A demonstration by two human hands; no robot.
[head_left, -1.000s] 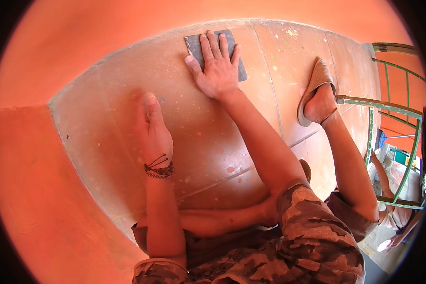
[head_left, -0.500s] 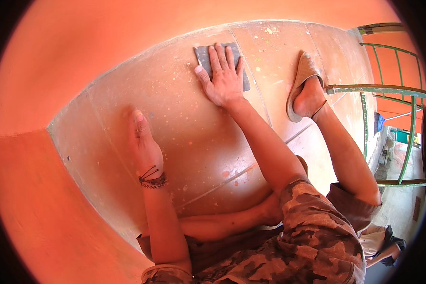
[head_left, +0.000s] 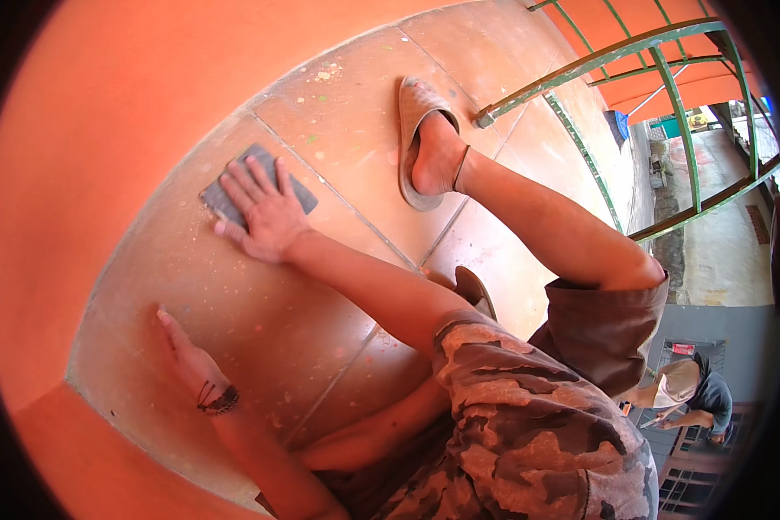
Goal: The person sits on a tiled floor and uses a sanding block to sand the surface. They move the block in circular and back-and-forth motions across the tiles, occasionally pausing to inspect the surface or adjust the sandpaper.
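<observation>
A grey pad [head_left: 234, 195], flat and roughly square, lies on the tiled floor [head_left: 347, 113] close to the orange wall [head_left: 130, 104], on a tile speckled with pale paint spots. The right hand [head_left: 264, 217] presses down on it with the palm flat and the fingers [head_left: 238, 180] spread wide, so nothing is gripped; the pad's corners show beyond the fingertips at the upper left and at the right. The right arm runs from the hand down toward the camouflage sleeve [head_left: 529, 407] in the lower middle.

The left hand [head_left: 191, 360] rests on the floor well apart from the pad, nearer the lower left, where the floor meets the wall. It lies flat and open, fingers together and pointing up-left, holding nothing. A dark beaded bracelet [head_left: 218, 400] circles its wrist.

To the right of the pad, across a grout line, a foot in a worn pale sandal [head_left: 416, 130] stands on the tiles, with the bare leg leading down to brown shorts [head_left: 607, 325]. The edge of a second sandal [head_left: 477, 290] shows just behind the right arm.

A green metal railing [head_left: 659, 52] borders the floor at the upper right. Below it, far down at ground level, another person [head_left: 689, 394] in a dark top is visible.
</observation>
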